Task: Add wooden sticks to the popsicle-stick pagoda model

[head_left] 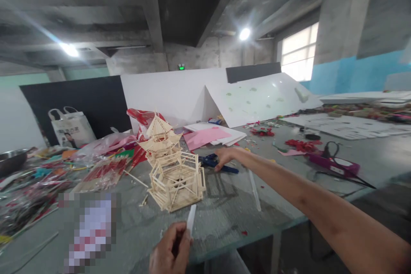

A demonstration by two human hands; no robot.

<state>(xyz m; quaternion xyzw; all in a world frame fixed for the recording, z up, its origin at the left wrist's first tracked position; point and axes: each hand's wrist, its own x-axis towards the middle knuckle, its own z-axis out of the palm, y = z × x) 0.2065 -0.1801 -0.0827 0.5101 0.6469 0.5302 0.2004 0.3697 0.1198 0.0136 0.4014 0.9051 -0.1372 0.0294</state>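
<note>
A: Where are the hands?

B: The left hand [170,250] is low at six o'clock, fingers pinched shut on a thin white stick [192,218], held upright, seemingly so its end stays free. The right hand [224,156] is stretched out across the table [224,218] toward one o'clock, resting on blue-handled scissors [213,162]. I cannot tell whether its fingers have closed on them or only touch them.

A: And the model?

B: The stick pagoda [171,169] stands upright at the middle of the table, just left of the scissors, probably placed centrally so both hands reach it. Another loose white stick [254,190] lies flat at its three o'clock.

A: Anything else?

B: Pink paper [205,137] sits behind at twelve o'clock, red packets [105,171] at nine o'clock, and a purple tool [334,165] well apart at three.
</note>
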